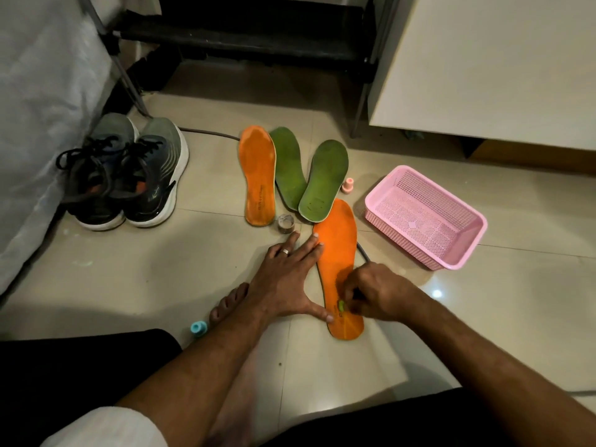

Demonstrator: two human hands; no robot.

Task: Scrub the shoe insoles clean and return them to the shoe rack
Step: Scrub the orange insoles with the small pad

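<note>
An orange insole [338, 253] lies on the tiled floor in front of me. My left hand [290, 275] lies flat with spread fingers, pressing the insole's left edge. My right hand [374, 295] grips a small green brush [341, 306] against the insole's heel end; most of the brush is hidden by the fingers. A second orange insole [259, 175] and two green insoles [288, 166] [324, 182] lie farther back. The black shoe rack [258, 37] stands at the far wall.
A pair of grey and black sneakers [129, 179] sits at the left beside a white cloth. A pink basket [425, 217] stands at the right. A small round jar [285, 224], a pink cap [349, 185] and a blue cap [198, 329] lie on the floor. My bare foot [229, 304] is beside my left hand.
</note>
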